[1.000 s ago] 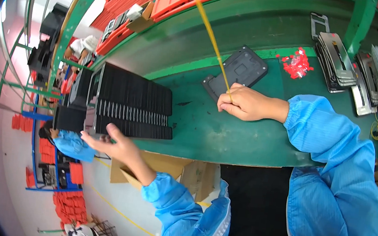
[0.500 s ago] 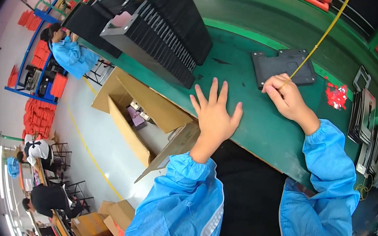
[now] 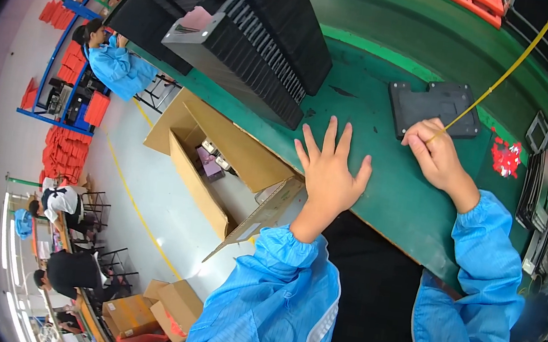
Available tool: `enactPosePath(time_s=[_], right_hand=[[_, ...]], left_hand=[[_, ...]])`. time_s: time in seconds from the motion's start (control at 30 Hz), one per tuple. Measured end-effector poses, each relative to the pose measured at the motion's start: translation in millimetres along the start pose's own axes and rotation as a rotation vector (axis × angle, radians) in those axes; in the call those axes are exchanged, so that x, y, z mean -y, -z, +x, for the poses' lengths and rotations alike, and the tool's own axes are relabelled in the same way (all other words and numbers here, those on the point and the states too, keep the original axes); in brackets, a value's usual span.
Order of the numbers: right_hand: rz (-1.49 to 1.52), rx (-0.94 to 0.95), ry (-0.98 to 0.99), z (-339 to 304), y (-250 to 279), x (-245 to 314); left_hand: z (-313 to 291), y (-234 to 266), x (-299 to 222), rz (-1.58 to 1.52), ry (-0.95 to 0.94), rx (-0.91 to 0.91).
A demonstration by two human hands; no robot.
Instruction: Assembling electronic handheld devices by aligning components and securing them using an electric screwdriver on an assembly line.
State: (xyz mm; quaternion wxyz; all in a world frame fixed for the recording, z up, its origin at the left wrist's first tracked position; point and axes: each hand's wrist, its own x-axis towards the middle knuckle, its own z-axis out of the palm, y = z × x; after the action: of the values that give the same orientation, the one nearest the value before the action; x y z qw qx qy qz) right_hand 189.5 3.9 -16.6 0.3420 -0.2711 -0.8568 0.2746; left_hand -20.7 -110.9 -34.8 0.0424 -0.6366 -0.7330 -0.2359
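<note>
My left hand (image 3: 331, 178) lies flat near the front edge of the green worktable (image 3: 397, 196), fingers spread and nothing in them. Closed fingers of my right hand (image 3: 437, 153) grip a thin yellow cord (image 3: 503, 79), which runs taut up toward the upper right; the lower end is hidden in the hand. Just beyond that hand a flat black plastic casing (image 3: 426, 104) with a notched edge rests on the table, and my knuckles overlap its near edge. To its right lies a small heap of red pieces (image 3: 505, 158).
Tall stacks of black casings (image 3: 260, 60) stand at the table's left. An open cardboard box (image 3: 200, 189) sits below the front edge on the left. Framed panels (image 3: 536, 196) lean at the far right. A co-worker in a blue smock (image 3: 115, 68) works farther left.
The whole view has shifted, so the table and hands appear farther right. The yellow cord slants more to the right. Both hands keep about the same pose and place on the table.
</note>
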Motion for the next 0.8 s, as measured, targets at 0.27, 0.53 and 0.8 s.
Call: enactPosePath(time_s=[0.27, 0.53, 0.8], right_hand=[[0.185, -0.046, -0.055, 4.9, 7.3, -2.9], [0.752, -0.475, -0.14, 7.1, 99.0, -13.0], [1.315, -0.368, 0.313, 2.1, 173.8, 15.9]], left_hand=[[19.0, 12.4, -9.5, -0.012, -0.07, 0.068], [128.5, -26.7, -102.6, -0.765, -0.458, -0.084], [207.9, -96.1, -84.6, -1.245, -0.153, 0.188]])
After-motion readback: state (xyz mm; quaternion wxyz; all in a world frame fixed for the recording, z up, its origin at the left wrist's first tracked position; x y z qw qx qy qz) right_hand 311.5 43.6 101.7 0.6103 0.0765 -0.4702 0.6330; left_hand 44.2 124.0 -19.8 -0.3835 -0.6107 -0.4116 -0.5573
